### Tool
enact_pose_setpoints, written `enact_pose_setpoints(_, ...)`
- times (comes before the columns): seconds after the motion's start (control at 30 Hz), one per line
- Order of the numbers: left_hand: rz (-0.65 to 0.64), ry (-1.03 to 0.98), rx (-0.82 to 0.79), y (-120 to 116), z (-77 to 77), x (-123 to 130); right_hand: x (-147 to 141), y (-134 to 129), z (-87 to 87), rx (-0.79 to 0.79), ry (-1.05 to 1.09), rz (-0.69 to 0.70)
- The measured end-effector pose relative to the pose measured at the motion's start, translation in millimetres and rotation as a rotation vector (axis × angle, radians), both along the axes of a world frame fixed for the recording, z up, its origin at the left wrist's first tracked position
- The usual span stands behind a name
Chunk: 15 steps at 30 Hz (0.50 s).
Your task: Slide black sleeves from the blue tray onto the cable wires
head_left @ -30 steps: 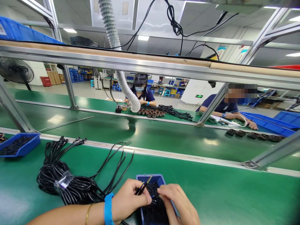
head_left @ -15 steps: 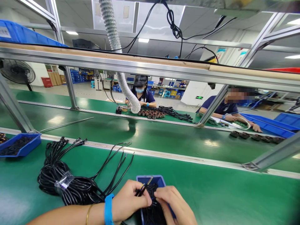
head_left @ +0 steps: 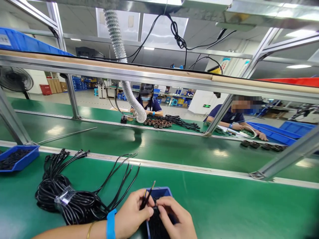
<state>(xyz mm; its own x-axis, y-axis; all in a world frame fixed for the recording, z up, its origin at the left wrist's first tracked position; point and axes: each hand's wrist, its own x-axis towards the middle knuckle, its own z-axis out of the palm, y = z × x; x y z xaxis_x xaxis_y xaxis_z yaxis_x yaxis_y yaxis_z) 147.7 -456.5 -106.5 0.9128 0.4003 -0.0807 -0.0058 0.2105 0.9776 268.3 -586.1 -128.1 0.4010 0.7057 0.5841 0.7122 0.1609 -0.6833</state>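
My left hand, with a blue band at the wrist, is closed around black cables whose ends show bare and coloured wires, pointing up and away. Close beside it, my right hand pinches thumb and forefinger together at a small dark piece near the left fingertips; its shape is mostly hidden. Both hands are over a small blue bin holding small black parts. On the left lies a coiled bundle of black cables, bound with clear wrap, its connectors at the far end.
Another blue tray of black parts stands at the left. A metal frame post slants down at the right. Beyond the white rail, two people sit across the green bench. A flexible silver duct hangs over their side.
The view has shifted slightly. My hands stay together over the bin; the cable ends in my left hand now point more upright, and my right fingers have closed in nearer the left fingertips.
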Motion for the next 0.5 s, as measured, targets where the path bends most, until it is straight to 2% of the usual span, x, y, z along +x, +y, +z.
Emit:
enact_pose_setpoints(0.1, 0.007, -0.019, -0.014, 1.9, -2.1, 1.6, 1.7, -0.5, 2.0, -0.005, 0.017, 0.028)
enact_pose_setpoints(0.27, -0.012, 0.015, -0.021, 5.7, -10.1, 3.2, 4.7, 2.7, 10.9, 0.104, -0.217, 0.083)
enact_pose_setpoints(0.4, -0.033, 0.033, -0.030, 4.5, -13.0, 3.2, 2.4, 1.3, 14.2, 0.063, -0.166, 0.074)
enact_pose_setpoints(0.43, -0.035, 0.027, -0.043, 4.6, -12.6, 3.4, 3.2, -2.0, 16.9, 0.024, -0.129, 0.118)
enact_pose_setpoints(0.5, -0.036, 0.018, -0.043, 6.2, -11.2, 4.2, 7.3, -10.7, 24.1, -0.074, -0.032, 0.330)
